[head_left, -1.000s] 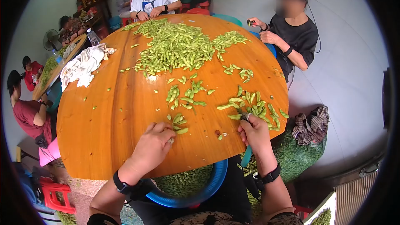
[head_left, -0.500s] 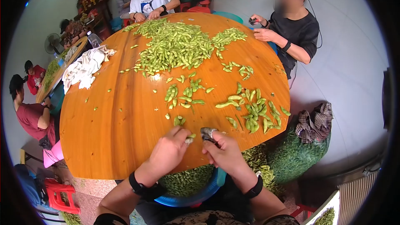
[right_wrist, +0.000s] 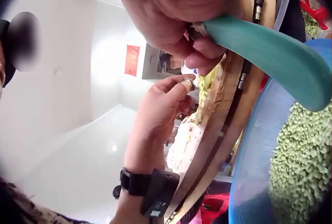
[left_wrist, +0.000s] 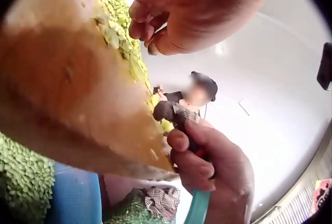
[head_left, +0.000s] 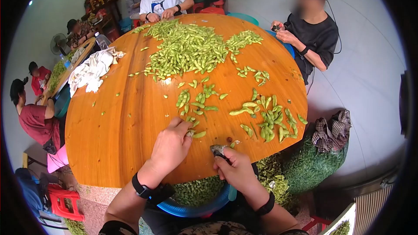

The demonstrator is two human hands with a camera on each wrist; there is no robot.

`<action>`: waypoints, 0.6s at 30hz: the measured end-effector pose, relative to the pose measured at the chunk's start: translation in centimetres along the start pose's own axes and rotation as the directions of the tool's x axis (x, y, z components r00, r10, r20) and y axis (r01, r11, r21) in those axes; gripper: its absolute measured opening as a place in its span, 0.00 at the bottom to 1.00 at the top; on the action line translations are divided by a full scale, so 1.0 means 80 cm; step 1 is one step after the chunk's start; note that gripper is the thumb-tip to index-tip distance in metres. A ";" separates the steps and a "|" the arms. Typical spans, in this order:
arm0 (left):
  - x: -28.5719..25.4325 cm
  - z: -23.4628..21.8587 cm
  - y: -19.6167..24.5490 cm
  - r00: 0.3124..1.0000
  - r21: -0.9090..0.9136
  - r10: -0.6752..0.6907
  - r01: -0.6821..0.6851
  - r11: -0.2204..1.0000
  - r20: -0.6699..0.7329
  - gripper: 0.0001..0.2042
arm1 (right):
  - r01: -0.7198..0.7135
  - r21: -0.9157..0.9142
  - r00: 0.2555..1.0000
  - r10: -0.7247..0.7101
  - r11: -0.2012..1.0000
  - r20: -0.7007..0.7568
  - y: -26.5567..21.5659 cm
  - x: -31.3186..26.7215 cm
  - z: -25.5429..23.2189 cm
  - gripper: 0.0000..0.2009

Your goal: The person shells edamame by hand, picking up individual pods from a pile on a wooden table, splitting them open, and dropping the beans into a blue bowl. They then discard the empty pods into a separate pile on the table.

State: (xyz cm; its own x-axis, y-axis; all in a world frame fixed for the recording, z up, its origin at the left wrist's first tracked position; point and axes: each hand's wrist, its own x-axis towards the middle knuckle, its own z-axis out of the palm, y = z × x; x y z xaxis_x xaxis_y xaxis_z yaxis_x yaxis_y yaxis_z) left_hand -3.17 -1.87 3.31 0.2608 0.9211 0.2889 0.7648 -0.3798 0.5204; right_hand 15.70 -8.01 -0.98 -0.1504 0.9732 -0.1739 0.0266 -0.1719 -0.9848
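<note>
In the head view, your left hand (head_left: 170, 146) lies on the round orange-brown wooden tabletop (head_left: 117, 126), its fingertips curled onto a single green edamame pod (head_left: 199, 134) at the near edge of the scattered pods, while your right hand (head_left: 237, 170) sits just beside it at the tabletop's rim, fingers wrapped round a small tool with a grey taped head and teal handle (head_left: 219, 150). A large heap of green edamame pods (head_left: 187, 50) lies toward the far side, and a blue plastic basin of shelled green beans (head_left: 204, 202) sits under the rim between your arms. In the left wrist view, your left hand (left_wrist: 187, 11) is bent at the fingers above the pods, and your right hand (left_wrist: 212, 167) grips the tool (left_wrist: 171, 112) at the edge. In the right wrist view, your right hand (right_wrist: 176, 11) clasps the teal handle (right_wrist: 264, 53); your left hand (right_wrist: 161, 110) pinches something pale at the fingertips over the tabletop edge.
</note>
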 end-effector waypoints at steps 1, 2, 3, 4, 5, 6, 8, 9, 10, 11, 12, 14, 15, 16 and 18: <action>0.006 0.003 -0.004 1.000 -0.013 0.026 -0.026 1.000 -0.014 0.09 | 0.027 0.018 1.000 -0.027 0.999 0.002 0.003 0.001 0.001 0.03; 0.013 0.004 -0.004 0.999 -0.013 0.031 -0.031 0.999 -0.015 0.09 | 0.052 0.036 0.999 -0.052 0.998 0.003 0.004 0.002 0.001 0.03; 0.020 0.005 -0.004 1.000 0.058 0.026 -0.027 0.998 0.007 0.08 | 0.054 0.036 0.999 -0.054 0.998 -0.002 0.004 0.002 0.000 0.03; 0.024 0.007 -0.004 0.999 0.127 0.015 -0.019 0.992 0.029 0.08 | 0.048 0.030 0.999 -0.048 0.998 0.000 0.003 0.001 0.001 0.03; 0.027 0.012 -0.010 0.999 0.126 0.014 -0.017 0.992 0.029 0.08 | 0.041 0.022 0.999 -0.042 0.999 0.003 0.002 0.001 0.001 0.03; 0.033 0.019 -0.017 0.997 0.127 0.015 -0.024 0.992 0.069 0.08 | 0.043 0.020 0.999 -0.043 0.999 0.004 0.002 0.001 0.001 0.03; 0.038 0.023 -0.019 0.994 0.130 0.022 -0.036 0.991 0.108 0.08 | 0.049 0.054 0.999 -0.049 0.997 0.002 0.002 0.001 0.000 0.03; 0.037 0.022 -0.016 0.995 0.163 0.053 -0.066 0.984 0.085 0.08 | 0.052 0.055 0.999 -0.052 0.997 -0.001 0.001 0.002 0.000 0.03; 0.036 0.020 -0.012 0.994 0.196 0.085 -0.096 0.976 0.064 0.08 | 0.035 0.087 0.999 -0.035 0.996 0.000 -0.002 0.002 -0.001 0.03; 0.033 0.018 -0.007 0.994 0.195 0.092 -0.103 0.975 0.066 0.08 | 0.020 0.120 1.000 -0.020 0.993 0.000 -0.006 0.004 -0.003 0.04; 0.029 0.015 -0.001 0.994 0.107 0.102 -0.107 0.988 0.049 0.10 | 0.022 0.123 1.000 -0.022 0.992 -0.009 -0.010 0.007 -0.006 0.04; 0.017 0.015 0.005 0.993 0.013 0.112 -0.112 0.994 0.044 0.12 | 0.033 0.132 0.999 -0.031 0.991 -0.013 -0.019 0.012 -0.009 0.05; 0.013 0.016 0.006 0.991 -0.123 0.124 -0.116 0.986 0.058 0.14 | 0.032 0.133 0.999 -0.029 0.991 -0.018 -0.022 0.015 -0.009 0.05; 0.009 0.017 0.006 0.988 -0.256 0.138 -0.116 0.960 0.068 0.16 | 0.015 0.162 1.000 -0.016 0.987 0.004 -0.024 0.019 -0.007 0.05; 0.004 0.023 0.003 0.983 -0.289 0.167 -0.139 0.947 0.073 0.18 | 0.000 0.191 1.000 -0.005 0.982 0.025 -0.029 0.023 -0.005 0.06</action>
State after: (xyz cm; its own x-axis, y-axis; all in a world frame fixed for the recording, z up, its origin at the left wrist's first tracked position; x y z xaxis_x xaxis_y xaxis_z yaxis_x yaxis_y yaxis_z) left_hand -1.81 -1.50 2.04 0.4269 0.8486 0.3126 0.5174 -0.5127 0.6852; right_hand 15.76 -5.79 1.02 -0.1757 0.9699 -0.1688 -0.1626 -0.1977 -0.9667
